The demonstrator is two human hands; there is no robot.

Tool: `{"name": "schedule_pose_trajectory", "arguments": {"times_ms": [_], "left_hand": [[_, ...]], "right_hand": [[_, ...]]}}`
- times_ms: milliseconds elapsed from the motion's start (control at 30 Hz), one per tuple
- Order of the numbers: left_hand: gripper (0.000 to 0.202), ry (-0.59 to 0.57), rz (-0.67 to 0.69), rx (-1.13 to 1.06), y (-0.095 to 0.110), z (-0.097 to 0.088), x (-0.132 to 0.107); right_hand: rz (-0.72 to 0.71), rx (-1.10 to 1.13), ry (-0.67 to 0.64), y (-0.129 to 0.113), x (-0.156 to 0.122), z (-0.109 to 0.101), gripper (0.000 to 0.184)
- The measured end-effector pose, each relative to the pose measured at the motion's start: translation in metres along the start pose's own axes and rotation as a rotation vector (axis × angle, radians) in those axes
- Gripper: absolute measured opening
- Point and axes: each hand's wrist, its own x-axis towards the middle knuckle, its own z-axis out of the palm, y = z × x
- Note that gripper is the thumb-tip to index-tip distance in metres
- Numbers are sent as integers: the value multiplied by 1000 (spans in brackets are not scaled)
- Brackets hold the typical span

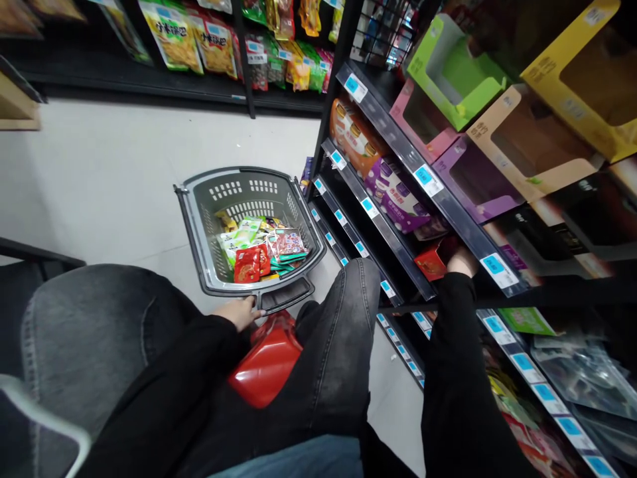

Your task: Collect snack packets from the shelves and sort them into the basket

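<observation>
A grey shopping basket (202, 245) stands on the floor in front of my knees. Several snack packets lie in it, among them a red packet (247, 264) and a green-and-white packet (233, 242). At its near edge, my left hand (239, 313) is closed on the basket's dark handle (286, 295). My right hand (462, 261) reaches into the shelf on the right, at a red box (430, 261). Its fingers are hidden in the shadow there, so I cannot see whether they hold anything.
Display cartons, a green one (460, 106) and a purple one (478, 176) among them, stand above my right hand. Purple cup packs (395, 192) sit on the shelf beside it. A red glossy object (269, 368) is between my legs. Bagged snacks (172, 36) line the back shelf.
</observation>
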Motion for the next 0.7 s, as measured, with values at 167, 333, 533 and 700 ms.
{"name": "schedule_pose_trajectory", "arguments": {"times_ms": [167,333,533,700], "left_hand": [[45,47,14,-20,5,-3,1],[52,106,238,-435,20,-16,-15],[81,-205,664,-1526,43,-18,-57],[61,251,510,-1766,32,-11,-52]], "right_hand": [[89,43,202,10,-42,-7,42],[-210,266,511,-38,-139,-13,38],[-987,608,213,-173,-240,2,36],[-1278,939,-271,-244,-253,1,27]]}}
